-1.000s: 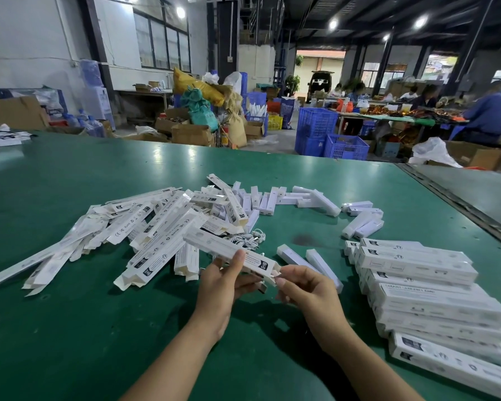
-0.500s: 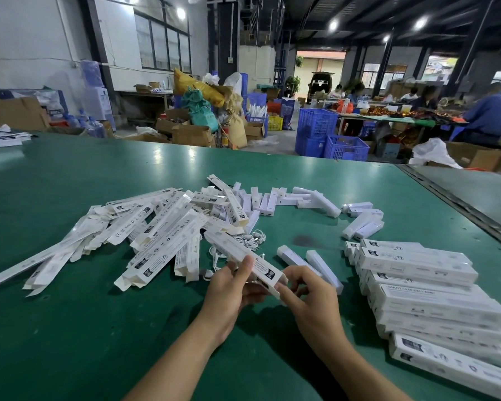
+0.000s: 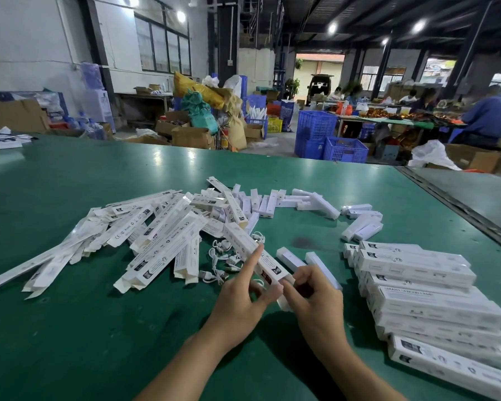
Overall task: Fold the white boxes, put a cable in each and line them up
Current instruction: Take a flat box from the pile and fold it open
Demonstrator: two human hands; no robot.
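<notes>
Beside the finished row (image 3: 417,273), left hand (image 3: 243,302) grips a white box (image 3: 245,244) steady; right hand (image 3: 318,296) pinches its near end, probably closing it.

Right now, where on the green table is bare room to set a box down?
Bare table left of the left hand, below the flat-box pile, and beyond it toward the far edge. Crowded: cables by the held box, finished row at right.

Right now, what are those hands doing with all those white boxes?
A person is putting a white box together. The left hand holds it, one finger laid along it, while the right hand works at its near end. Flat boxes are piled on the green table, loose cables lie beside them, and closed boxes are lined up on the right.
</notes>
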